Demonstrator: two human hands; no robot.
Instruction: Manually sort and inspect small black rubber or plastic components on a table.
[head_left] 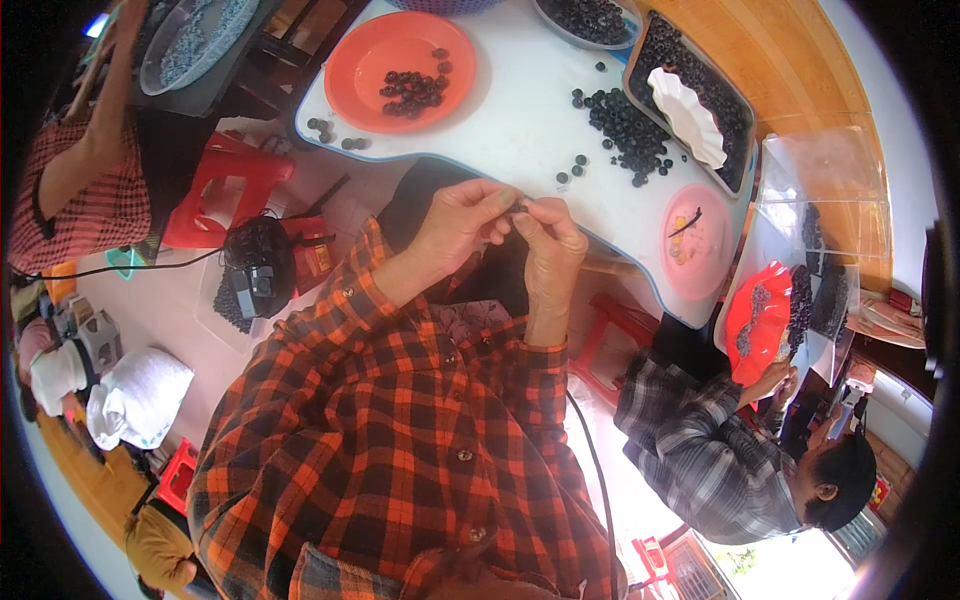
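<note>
Nearest the camera, the person's orange plaid sleeves [400, 400] rose toward the white table [520, 110], the landmark here. Just below the table's near edge, the left hand [462, 225] and right hand [548, 248] met fingertip to fingertip, both pinched on a small dark berry [521, 206], though it was too tiny to make out clearly. On the table beyond the hands lay a loose pile of dark berries [625, 130]. At the table's right end sat a pink plate [697, 240], and at its far left an orange plate [400, 70] with darker berries. Along the table's far right edge stood a tray [735, 105] of berries holding a white scoop [688, 115].
</note>
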